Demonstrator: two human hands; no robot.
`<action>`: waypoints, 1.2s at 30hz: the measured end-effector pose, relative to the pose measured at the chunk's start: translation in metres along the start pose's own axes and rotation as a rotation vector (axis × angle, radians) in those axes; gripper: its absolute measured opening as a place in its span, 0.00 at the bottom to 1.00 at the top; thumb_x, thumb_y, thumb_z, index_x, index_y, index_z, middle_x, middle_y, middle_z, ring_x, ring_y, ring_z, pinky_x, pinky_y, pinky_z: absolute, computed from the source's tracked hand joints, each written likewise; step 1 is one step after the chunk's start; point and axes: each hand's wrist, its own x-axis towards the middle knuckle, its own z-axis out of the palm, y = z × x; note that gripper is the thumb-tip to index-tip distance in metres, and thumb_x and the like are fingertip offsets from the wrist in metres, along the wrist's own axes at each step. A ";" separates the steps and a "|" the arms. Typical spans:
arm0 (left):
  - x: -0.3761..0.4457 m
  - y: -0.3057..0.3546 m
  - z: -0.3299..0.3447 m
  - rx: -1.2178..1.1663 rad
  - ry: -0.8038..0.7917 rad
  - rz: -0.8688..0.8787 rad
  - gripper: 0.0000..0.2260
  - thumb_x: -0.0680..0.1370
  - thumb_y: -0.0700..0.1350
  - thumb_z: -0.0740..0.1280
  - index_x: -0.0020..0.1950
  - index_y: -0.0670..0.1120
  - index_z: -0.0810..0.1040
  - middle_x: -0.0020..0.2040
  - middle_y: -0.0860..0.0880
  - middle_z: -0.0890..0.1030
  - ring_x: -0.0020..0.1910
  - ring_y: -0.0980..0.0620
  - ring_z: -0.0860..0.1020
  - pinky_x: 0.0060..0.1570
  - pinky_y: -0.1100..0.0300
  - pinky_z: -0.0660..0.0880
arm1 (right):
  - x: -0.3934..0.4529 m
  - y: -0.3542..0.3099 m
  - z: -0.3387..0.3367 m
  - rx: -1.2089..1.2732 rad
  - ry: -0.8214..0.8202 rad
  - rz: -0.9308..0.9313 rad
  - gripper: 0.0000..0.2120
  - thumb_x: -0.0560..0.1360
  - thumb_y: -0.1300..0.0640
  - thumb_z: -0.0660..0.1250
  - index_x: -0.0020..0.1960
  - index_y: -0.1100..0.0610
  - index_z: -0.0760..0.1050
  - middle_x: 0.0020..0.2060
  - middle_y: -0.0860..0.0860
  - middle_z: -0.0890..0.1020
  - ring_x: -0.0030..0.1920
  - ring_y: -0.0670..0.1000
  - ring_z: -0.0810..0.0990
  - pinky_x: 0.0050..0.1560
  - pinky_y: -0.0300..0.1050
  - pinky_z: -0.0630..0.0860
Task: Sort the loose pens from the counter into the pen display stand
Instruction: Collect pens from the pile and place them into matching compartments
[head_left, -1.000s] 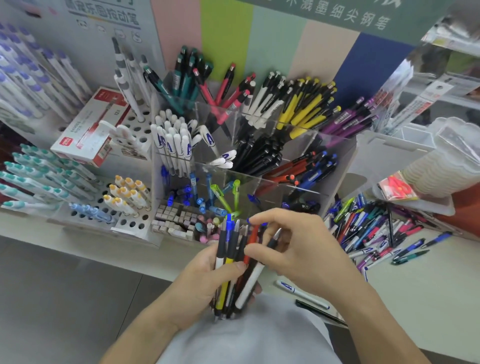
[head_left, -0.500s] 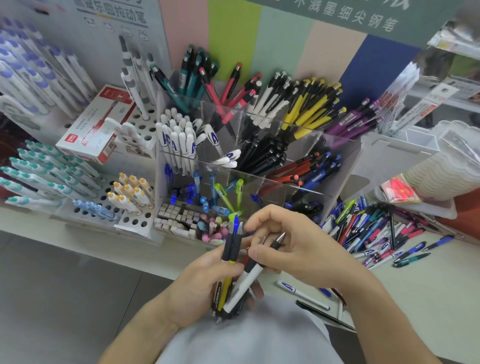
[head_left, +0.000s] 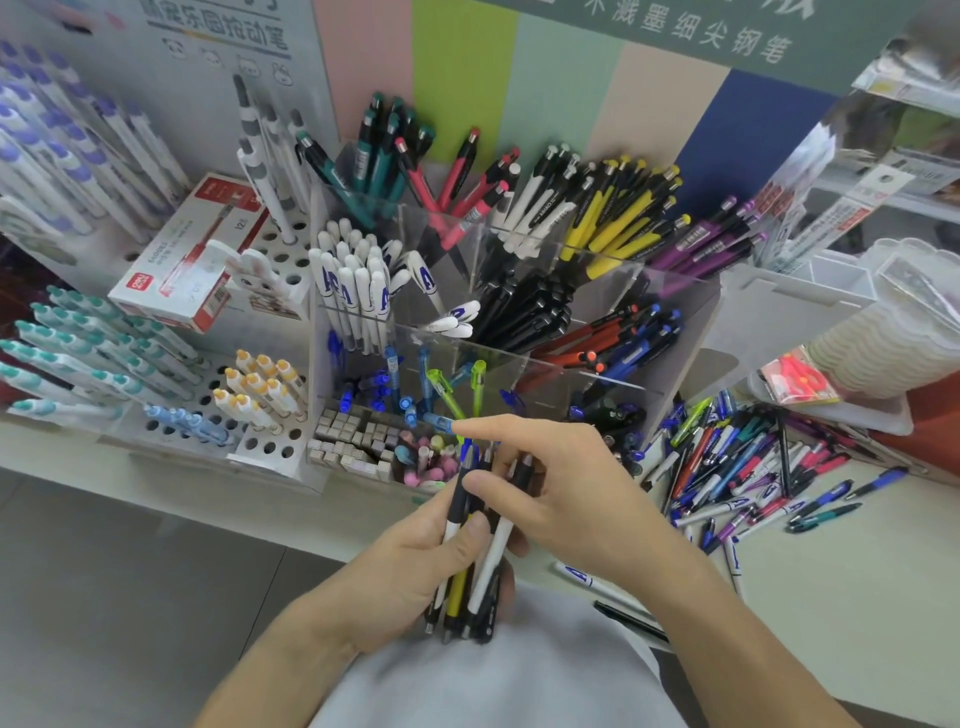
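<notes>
The left hand grips a bundle of pens upright, thumb pressed across the barrels (white, yellow and black among them). The right hand pinches the top of one pen in the bundle, forefinger stretched out above. Behind stands the clear stand, its compartments sorted by colour. A loose heap lies on the counter to the right.

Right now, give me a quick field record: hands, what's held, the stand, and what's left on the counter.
left hand: grips a bundle of pens, tips down
right hand: thumb and fingers pinch the bundle's upper ends
pen display stand: clear compartments, pens grouped by colour
yellow pens: back row, right of the white-and-black ones
loose pens: mixed pile on the counter, right of the stand
unsorted: pile remains
</notes>
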 end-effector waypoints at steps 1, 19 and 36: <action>0.000 0.000 0.000 -0.018 -0.007 -0.004 0.14 0.81 0.52 0.62 0.66 0.54 0.76 0.48 0.43 0.82 0.44 0.43 0.79 0.44 0.53 0.77 | -0.001 0.002 0.002 -0.003 0.026 -0.019 0.16 0.78 0.53 0.72 0.66 0.46 0.80 0.37 0.38 0.80 0.36 0.36 0.80 0.43 0.29 0.73; 0.017 -0.002 -0.006 -0.155 0.120 0.007 0.17 0.80 0.43 0.66 0.70 0.51 0.76 0.60 0.38 0.81 0.50 0.46 0.80 0.45 0.56 0.80 | -0.008 0.040 -0.031 0.594 -0.146 0.105 0.09 0.71 0.51 0.78 0.44 0.55 0.82 0.42 0.59 0.85 0.37 0.52 0.81 0.39 0.45 0.79; 0.006 0.010 0.003 0.411 -0.060 -0.227 0.14 0.69 0.51 0.81 0.48 0.52 0.79 0.37 0.43 0.83 0.25 0.49 0.71 0.26 0.59 0.69 | -0.022 0.040 -0.030 0.374 -0.181 0.246 0.05 0.75 0.57 0.76 0.48 0.50 0.81 0.42 0.50 0.85 0.42 0.55 0.85 0.47 0.58 0.84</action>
